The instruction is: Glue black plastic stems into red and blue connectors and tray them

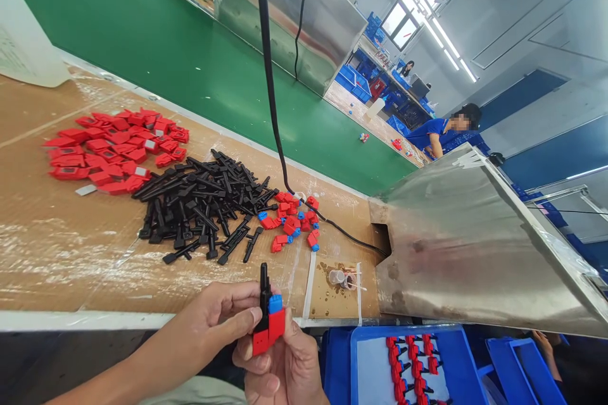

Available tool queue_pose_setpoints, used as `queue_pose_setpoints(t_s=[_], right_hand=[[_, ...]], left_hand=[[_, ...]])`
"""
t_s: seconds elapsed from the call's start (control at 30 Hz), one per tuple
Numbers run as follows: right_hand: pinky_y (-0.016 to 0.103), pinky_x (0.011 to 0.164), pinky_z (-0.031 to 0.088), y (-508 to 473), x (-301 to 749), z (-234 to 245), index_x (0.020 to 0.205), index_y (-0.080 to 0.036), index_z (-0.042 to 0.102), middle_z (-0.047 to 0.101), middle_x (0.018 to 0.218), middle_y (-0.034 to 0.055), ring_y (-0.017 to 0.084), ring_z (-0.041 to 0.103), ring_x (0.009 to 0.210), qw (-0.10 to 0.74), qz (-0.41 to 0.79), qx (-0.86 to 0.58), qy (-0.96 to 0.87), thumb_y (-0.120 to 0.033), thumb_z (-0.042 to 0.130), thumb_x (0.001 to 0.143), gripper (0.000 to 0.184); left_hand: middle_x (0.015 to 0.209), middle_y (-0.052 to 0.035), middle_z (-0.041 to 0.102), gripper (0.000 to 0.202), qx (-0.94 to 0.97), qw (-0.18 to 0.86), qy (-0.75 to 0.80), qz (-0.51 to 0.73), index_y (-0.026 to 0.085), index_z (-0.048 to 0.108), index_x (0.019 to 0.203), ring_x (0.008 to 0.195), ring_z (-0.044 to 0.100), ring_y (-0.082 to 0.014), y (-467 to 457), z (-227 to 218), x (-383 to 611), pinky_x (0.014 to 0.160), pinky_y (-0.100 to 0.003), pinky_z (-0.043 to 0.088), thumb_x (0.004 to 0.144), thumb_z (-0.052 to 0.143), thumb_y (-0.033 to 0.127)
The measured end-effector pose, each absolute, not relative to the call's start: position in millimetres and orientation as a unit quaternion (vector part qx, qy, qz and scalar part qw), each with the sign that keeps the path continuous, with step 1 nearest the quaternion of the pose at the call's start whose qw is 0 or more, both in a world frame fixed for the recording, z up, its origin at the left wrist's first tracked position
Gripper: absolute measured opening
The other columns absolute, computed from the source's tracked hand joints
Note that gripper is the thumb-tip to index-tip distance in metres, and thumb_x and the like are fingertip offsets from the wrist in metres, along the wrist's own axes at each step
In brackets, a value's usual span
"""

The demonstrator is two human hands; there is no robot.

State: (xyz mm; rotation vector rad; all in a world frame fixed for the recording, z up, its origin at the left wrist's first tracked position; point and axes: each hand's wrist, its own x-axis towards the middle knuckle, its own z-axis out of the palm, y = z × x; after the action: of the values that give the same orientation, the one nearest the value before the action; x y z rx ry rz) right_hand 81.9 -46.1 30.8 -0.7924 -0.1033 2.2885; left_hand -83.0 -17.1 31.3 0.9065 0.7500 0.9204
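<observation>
My left hand (209, 323) pinches a long black plastic piece (263, 288) upright between thumb and fingers. That piece sits against a red plastic part with a blue end (275, 323), and I cannot tell how far the two are joined. Around the lower end of the red part, the fingers of my right hand (285, 357) are closed. Beyond my hands lies a heap of similar black pieces (204, 202). To its right are several loose red and blue parts (289, 224), and to its left is a pile of red pieces (118, 145).
A blue tray (354, 361) with rows of red parts carrying black pieces stands below the table edge at right. Small cups (339, 277) stand on cardboard near a metal panel (437, 247). A black cable (268, 76) hangs before the green conveyor belt (190, 76). Farther back, a co-worker (441, 133) sits.
</observation>
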Motion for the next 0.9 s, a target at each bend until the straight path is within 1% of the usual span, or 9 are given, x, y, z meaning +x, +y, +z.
queue_pose_setpoints(t_s=[0.13, 0.33, 0.4, 0.5, 0.53, 0.63, 0.73, 0.83, 0.9], right_hand=[[0.005, 0.039, 0.029, -47.2, 82.8, 26.4, 0.095, -0.011, 0.075, 0.064, 0.075, 0.002, 0.004, 0.036, 0.056, 0.353, 0.882, -0.311, -0.009, -0.051, 0.098, 0.065, 0.055], [0.007, 0.04, 0.036, -49.9, 74.1, 25.1, 0.084, -0.014, 0.077, 0.069, 0.071, 0.0013, 0.004, 0.047, 0.054, 0.423, 0.841, -0.336, -0.025, -0.044, 0.102, 0.06, 0.046], [0.008, 0.043, 0.04, -50.9, 70.9, 25.0, 0.083, -0.015, 0.078, 0.071, 0.073, 0.0007, 0.004, 0.051, 0.054, 0.446, 0.822, -0.352, -0.03, -0.042, 0.103, 0.059, 0.044], [0.008, 0.048, 0.044, -52.1, 69.4, 21.2, 0.086, -0.016, 0.079, 0.074, 0.078, 0.0009, 0.003, 0.053, 0.055, 0.467, 0.803, -0.37, -0.03, -0.043, 0.102, 0.061, 0.043], [0.007, 0.047, 0.044, -52.3, 69.5, 18.8, 0.087, -0.016, 0.079, 0.074, 0.078, 0.001, 0.002, 0.053, 0.055, 0.474, 0.798, -0.372, -0.028, -0.043, 0.102, 0.061, 0.043], [0.008, 0.043, 0.04, -52.2, 69.2, 11.1, 0.088, -0.015, 0.08, 0.072, 0.075, 0.0018, 0.002, 0.054, 0.053, 0.463, 0.805, -0.371, -0.022, -0.045, 0.102, 0.06, 0.047], [0.007, 0.041, 0.036, -50.7, 67.2, 7.8, 0.086, -0.013, 0.081, 0.071, 0.072, 0.0026, 0.002, 0.051, 0.051, 0.465, 0.802, -0.374, -0.014, -0.046, 0.104, 0.054, 0.052], [0.006, 0.04, 0.032, -48.1, 67.3, 11.2, 0.085, -0.01, 0.08, 0.069, 0.069, 0.0033, 0.001, 0.046, 0.051, 0.436, 0.821, -0.369, -0.004, -0.05, 0.104, 0.05, 0.058], [0.005, 0.039, 0.029, -45.6, 69.9, 15.6, 0.086, -0.007, 0.08, 0.067, 0.066, 0.0033, 0.0, 0.042, 0.051, 0.382, 0.854, -0.354, 0.004, -0.052, 0.104, 0.049, 0.063]], left_hand=[[0.079, -0.0053, 0.078, 0.031, 0.417, 0.743, 0.328, 0.409, 0.021, 0.079, 0.09, 0.073, 0.069, -0.0244, -17.7, 24.0, -79.6, 0.061, -0.028, 0.054, 0.087, 0.069, 0.051], [0.086, -0.0083, 0.08, 0.02, 0.391, 0.744, 0.361, 0.404, 0.022, 0.079, 0.094, 0.079, 0.073, -0.0287, -20.5, 23.8, -75.2, 0.06, -0.031, 0.058, 0.085, 0.068, 0.037], [0.087, -0.0082, 0.08, 0.016, 0.396, 0.73, 0.375, 0.413, 0.023, 0.078, 0.091, 0.08, 0.073, -0.0291, -20.9, 23.1, -72.8, 0.062, -0.031, 0.059, 0.084, 0.068, 0.034], [0.075, -0.0052, 0.077, 0.013, 0.422, 0.677, 0.391, 0.459, 0.024, 0.077, 0.08, 0.074, 0.072, -0.0266, -23.8, 15.2, -65.6, 0.067, -0.031, 0.059, 0.083, 0.068, 0.032], [0.071, -0.0042, 0.075, 0.015, 0.425, 0.655, 0.4, 0.479, 0.024, 0.076, 0.077, 0.07, 0.07, -0.025, -25.6, 11.0, -62.5, 0.066, -0.029, 0.058, 0.084, 0.067, 0.035], [0.058, -0.0008, 0.066, 0.029, 0.418, 0.603, 0.438, 0.519, 0.025, 0.072, 0.069, 0.054, 0.059, -0.0198, -32.4, -2.5, -54.0, 0.05, -0.025, 0.048, 0.088, 0.065, 0.046], [0.051, 0.0014, 0.058, 0.039, 0.403, 0.564, 0.487, 0.532, 0.025, 0.067, 0.06, 0.048, 0.05, -0.0172, -35.3, -10.3, -50.6, 0.046, -0.025, 0.041, 0.087, 0.066, 0.054], [0.049, -0.001, 0.062, 0.047, 0.302, 0.62, 0.494, 0.53, 0.024, 0.07, 0.057, 0.049, 0.055, -0.0202, -30.2, -9.3, -51.1, 0.047, -0.028, 0.046, 0.073, 0.076, 0.068], [0.056, -0.006, 0.072, 0.056, 0.178, 0.688, 0.469, 0.524, 0.022, 0.078, 0.066, 0.057, 0.064, -0.0258, -24.7, -5.5, -51.2, 0.053, -0.031, 0.056, 0.058, 0.082, 0.077]])
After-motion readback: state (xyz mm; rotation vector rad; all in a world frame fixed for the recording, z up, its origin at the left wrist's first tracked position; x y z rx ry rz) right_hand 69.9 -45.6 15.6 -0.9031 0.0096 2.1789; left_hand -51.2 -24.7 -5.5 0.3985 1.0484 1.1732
